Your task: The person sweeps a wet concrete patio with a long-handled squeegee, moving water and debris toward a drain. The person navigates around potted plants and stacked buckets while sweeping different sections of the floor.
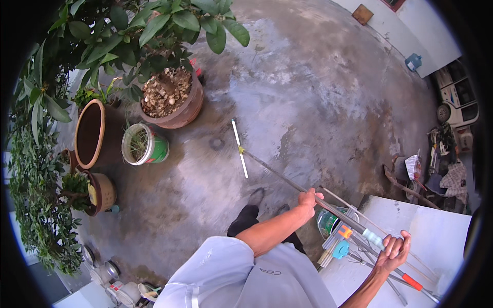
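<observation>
My left hand (308, 202) grips the middle of the long grey pole of a floor squeegee (277, 173). Further back along the pole, my right hand (394, 248) is closed around the pale blue grip (373, 238). The pole slants away to the upper left. At its far end a yellow joint (241, 149) carries a narrow white crossbar (236, 133), which appears to lie on the patchy wet-looking concrete floor (308, 127). Just below my left hand stands a green bucket (328, 222), partly hidden behind the pole and other handles.
At left are a potted tree (173, 104), a tipped brown pot (89, 134), a green-and-white bucket planter (144, 144) and a tan pot (102, 192). Several mop handles (369, 252) lean by a white surface (416, 215) at right. A blue water jug (413, 62) and vehicle (458, 92) stand beyond.
</observation>
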A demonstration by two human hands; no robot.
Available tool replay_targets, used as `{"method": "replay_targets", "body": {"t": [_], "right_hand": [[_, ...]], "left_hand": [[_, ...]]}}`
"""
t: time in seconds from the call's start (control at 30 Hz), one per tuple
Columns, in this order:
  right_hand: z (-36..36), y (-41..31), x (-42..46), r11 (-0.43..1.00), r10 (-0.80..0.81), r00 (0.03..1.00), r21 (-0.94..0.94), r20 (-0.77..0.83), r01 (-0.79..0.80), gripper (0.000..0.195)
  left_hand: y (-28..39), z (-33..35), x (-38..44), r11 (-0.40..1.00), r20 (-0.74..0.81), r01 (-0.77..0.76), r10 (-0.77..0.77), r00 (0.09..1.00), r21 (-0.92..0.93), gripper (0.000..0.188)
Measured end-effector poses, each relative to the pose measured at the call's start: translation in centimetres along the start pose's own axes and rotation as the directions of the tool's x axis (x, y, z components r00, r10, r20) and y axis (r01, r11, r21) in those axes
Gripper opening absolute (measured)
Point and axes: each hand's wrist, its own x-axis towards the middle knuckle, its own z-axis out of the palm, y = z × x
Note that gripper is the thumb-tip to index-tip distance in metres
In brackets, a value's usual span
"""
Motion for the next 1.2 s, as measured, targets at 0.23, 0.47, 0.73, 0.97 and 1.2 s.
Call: {"method": "replay_targets", "body": {"t": [0.23,0.47,0.73,0.97,1.2], "right_hand": [[3.2,8.1,0.0,0.941,0.274,0.942,0.149,0.196,-0.304,0.030],[14.2,17.4,-3.6,0.799,0.452,0.680,0.077,0.577,-0.596,0.029],[21.4,16.2,-8.8,0.805,0.555,0.623,-0.167,0.551,-0.570,0.024],[21.0,11.5,-4.7,0.895,0.417,0.746,-0.092,0.519,-0.436,0.024],[20.0,7.7,-1.2,0.954,0.296,0.897,-0.052,0.328,-0.296,0.024]], "left_hand": [[5.9,-12.3,0.0,0.995,-0.151,-0.010,-0.005,0.989,-0.096,0.020],[9.4,-28.7,1.4,0.897,-0.489,-0.256,0.052,0.871,-0.361,0.025],[14.4,-32.9,2.1,0.879,-0.469,-0.262,0.052,0.882,-0.397,0.035],[15.4,-23.8,-1.0,0.958,-0.309,-0.168,0.091,0.947,-0.233,0.037],[16.6,-14.7,0.7,0.982,-0.191,-0.134,0.107,0.976,-0.136,0.033]]}}
